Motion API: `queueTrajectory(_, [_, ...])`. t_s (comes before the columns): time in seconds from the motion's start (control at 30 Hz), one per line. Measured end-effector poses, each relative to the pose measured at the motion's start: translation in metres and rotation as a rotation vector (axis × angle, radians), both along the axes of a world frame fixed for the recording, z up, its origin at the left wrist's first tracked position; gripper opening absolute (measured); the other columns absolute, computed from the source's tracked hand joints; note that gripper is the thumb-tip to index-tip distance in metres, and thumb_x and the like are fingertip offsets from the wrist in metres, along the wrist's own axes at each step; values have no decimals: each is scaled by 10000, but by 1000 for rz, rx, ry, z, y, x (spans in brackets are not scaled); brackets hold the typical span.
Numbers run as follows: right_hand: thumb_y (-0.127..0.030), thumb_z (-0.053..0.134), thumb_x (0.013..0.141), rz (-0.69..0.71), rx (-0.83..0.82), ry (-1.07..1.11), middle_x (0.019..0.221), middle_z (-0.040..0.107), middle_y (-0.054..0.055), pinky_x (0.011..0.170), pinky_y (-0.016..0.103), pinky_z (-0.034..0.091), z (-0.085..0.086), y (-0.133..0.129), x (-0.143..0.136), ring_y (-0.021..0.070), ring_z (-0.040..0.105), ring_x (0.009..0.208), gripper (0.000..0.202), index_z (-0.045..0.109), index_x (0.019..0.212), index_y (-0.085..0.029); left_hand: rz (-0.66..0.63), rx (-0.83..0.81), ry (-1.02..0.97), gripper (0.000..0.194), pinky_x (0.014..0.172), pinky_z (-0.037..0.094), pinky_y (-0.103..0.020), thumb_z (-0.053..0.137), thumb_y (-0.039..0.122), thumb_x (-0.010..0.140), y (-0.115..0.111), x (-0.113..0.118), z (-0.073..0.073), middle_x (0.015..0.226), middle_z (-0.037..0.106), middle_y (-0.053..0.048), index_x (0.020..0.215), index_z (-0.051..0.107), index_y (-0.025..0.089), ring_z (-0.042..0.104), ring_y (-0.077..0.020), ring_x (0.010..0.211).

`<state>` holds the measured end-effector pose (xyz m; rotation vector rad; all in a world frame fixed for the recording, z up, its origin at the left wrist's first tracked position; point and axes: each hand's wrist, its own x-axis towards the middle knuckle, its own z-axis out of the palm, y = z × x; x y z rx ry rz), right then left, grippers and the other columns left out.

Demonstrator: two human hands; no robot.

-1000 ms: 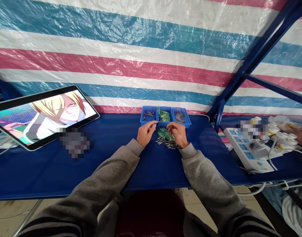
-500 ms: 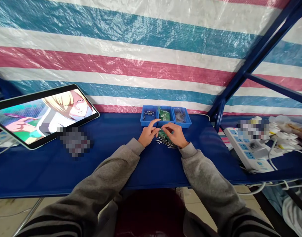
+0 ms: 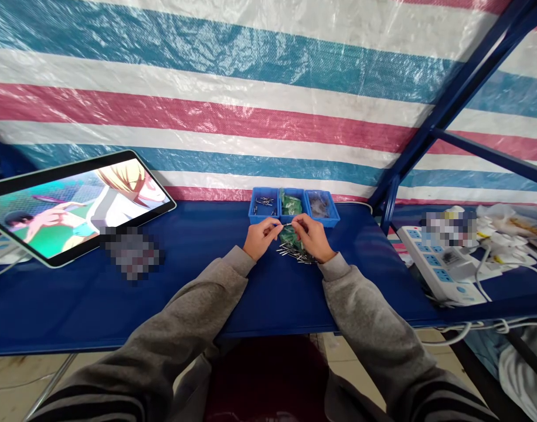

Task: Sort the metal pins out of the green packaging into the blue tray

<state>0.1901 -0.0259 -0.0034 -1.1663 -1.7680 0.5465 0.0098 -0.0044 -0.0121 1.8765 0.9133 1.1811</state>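
Between my two hands is a small thin metal rod (image 3: 286, 224), held level above the table. My left hand (image 3: 260, 237) pinches its left end with thumb and forefinger. The other end sits in the closed fingertips of my right hand (image 3: 312, 235). Just below them lies a pile of slim metal rods (image 3: 294, 254), partly over a green plastic bag (image 3: 289, 236). Behind the hands stand blue bins: the left bin (image 3: 252, 218) has a few rods in it, the middle one green bags (image 3: 291, 205), the right one a clear bag (image 3: 320, 206). The rod's exact kind is too small to tell.
A tablet (image 3: 81, 205) playing a cartoon leans at the left, with a blurred-out object (image 3: 134, 253) before it. At the right lie a white power strip (image 3: 438, 266), cables and plastic bags (image 3: 515, 223). A blue metal frame (image 3: 444, 111) rises beside a striped tarp (image 3: 233, 117).
My left fingers, raised and spread before, have closed on the rod's left end. My right hand has shifted slightly up, and a person's hand at the far right has left the view.
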Motion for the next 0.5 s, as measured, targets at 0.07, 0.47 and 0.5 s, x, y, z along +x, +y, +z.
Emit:
queueTrajectory(0.07, [-412,452,946,-21,-6,-7,612,546,-14,550,257,406,2,-1,0,138,532,539,256,553,831,-206,17,23,13,297,478,351,-193,564,426,884,1,0,0,569,553,31,778,610,152,436,-69,456])
queueTrajectory(0.47, [-421,495,926,68,-14,-12,602,543,-14,560,261,408,0,-1,-1,142,520,544,254,577,822,-204,31,-61,-125,432,419,357,-200,546,479,889,2,-1,0,503,549,18,619,603,146,439,-61,393])
queueTrajectory(0.5, [-416,480,934,54,-16,-15,590,533,-19,561,260,405,0,-1,-1,141,519,537,258,570,817,-206,29,-66,-154,399,413,362,-202,581,485,866,2,0,-1,541,587,7,672,648,142,452,-64,403])
